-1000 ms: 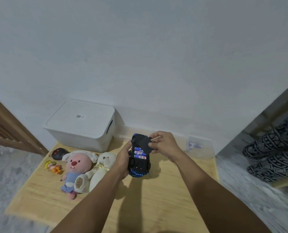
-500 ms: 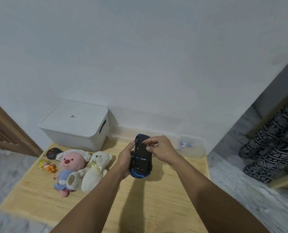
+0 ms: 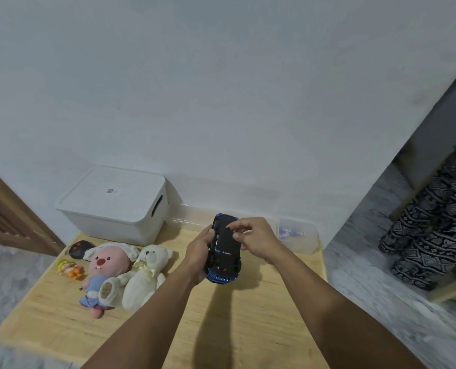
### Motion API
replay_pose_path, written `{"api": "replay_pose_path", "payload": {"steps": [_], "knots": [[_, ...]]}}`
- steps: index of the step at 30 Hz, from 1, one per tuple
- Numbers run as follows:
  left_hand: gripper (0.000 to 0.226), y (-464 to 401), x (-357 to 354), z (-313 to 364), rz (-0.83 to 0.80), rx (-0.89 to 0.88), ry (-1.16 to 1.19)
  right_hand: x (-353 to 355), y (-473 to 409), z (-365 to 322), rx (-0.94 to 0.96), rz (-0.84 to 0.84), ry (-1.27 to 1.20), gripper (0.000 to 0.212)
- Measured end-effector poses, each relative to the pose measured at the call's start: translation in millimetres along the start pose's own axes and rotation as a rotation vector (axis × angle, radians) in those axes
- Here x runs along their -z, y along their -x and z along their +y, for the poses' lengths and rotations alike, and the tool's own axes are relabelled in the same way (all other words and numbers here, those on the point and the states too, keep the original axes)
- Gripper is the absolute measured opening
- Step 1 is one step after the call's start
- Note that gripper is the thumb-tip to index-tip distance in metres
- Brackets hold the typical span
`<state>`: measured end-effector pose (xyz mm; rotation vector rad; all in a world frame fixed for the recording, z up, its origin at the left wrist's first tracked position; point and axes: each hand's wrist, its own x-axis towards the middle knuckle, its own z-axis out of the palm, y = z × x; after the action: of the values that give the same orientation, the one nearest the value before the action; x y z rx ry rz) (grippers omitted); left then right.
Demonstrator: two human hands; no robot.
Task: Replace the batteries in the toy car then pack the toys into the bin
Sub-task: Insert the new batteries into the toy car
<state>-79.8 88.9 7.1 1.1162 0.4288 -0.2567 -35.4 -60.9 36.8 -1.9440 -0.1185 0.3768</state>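
— What's on the table (image 3: 234,328)?
— Wood top against a white wall: remote (image 3: 79,248), plushies (image 3: 123,275), lidded bin (image 3: 115,203).
— And the car (image 3: 225,251)?
— Belly-up above the table; left hand (image 3: 199,253) grips its side, right hand (image 3: 256,239) pinches at the underside (marbled floor around).

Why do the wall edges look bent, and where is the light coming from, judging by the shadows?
Head view: the wide-angle lens bows straight lines, so the wall's right edge slants and the wooden table flares outward. Dark shadows of the arms and toy car fall on the table toward the camera, suggesting light from above and ahead. The plush toys look soft; the floor at the frame's edges is smeared.
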Motion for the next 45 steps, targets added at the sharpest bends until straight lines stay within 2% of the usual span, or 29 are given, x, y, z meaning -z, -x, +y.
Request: {"api": "replay_pose_path", "payload": {"steps": [10,16,21,23,25,27,30,34,37,41,45], "knots": [[0.035,-11,-9,3,-0.025,-0.063,-0.045,6,-7,0,0.060,0.033,0.115,0.022],[0.035,-19,-14,3,0.005,-0.052,-0.051,7,-11,3,0.122,0.083,0.351,0.024],[0.033,-20,-12,-1,0.021,-0.024,-0.051,1,-10,10,0.070,0.165,0.349,0.023],[0.030,-19,-9,-4,0.030,-0.004,-0.049,-5,-8,15,0.092,0.183,0.426,0.024],[0.029,-21,-1,-7,0.050,0.009,-0.065,-14,-6,21,0.151,0.138,0.524,0.034],[0.036,-20,8,-9,0.099,0.036,-0.075,-23,-5,25,0.180,0.063,0.593,0.049],[0.035,-17,23,-12,0.144,0.060,-0.075,-30,-6,26,0.133,-0.016,0.530,0.055],[0.034,-19,49,-12,0.224,0.058,-0.098,-35,-15,41,-0.028,0.105,0.318,0.042],[0.033,-21,69,-7,0.285,0.062,-0.154,-43,-19,58,-0.125,0.159,0.392,0.026],[0.037,-22,89,-4,0.321,0.064,-0.071,-64,-24,80,-0.227,0.095,0.499,0.015],[0.038,-24,100,3,0.311,0.059,0.005,-89,-27,85,-0.224,0.051,0.581,0.017]]}}
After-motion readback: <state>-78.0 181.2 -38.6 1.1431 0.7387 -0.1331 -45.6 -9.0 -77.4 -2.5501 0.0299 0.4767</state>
